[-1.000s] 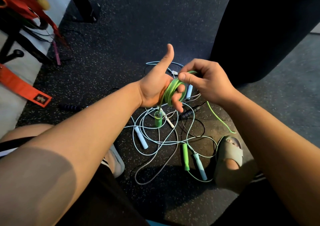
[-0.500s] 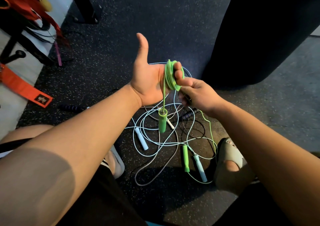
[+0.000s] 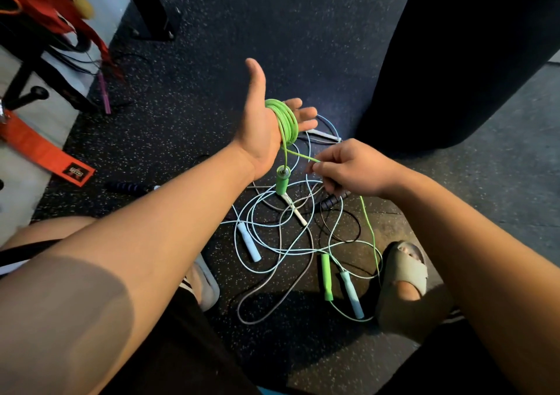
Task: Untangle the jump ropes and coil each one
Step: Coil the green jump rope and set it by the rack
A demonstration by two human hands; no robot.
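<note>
My left hand (image 3: 263, 125) is held up, palm open, thumb up, with a green jump rope (image 3: 286, 120) wound in several loops round its fingers. One green handle (image 3: 282, 180) dangles below that hand. My right hand (image 3: 351, 167) pinches the loose green cord just right of the coil; the cord runs down past my right foot to a second green handle (image 3: 326, 276) on the floor. Beneath both hands lies a tangle of pale blue rope (image 3: 272, 228) with pale blue handles (image 3: 249, 245), plus white and black ropes.
Speckled black rubber floor. A large black bag (image 3: 454, 61) stands at the right. Red and orange straps (image 3: 39, 149) and a rack lie at the left. A purple-black handle (image 3: 127, 187) lies left of the tangle. My sandalled feet (image 3: 406, 276) flank the ropes.
My left hand has opened and spread, the coil now sitting further down the fingers. My right hand has dropped lower and to the right, drawing the green cord out from the coil.
</note>
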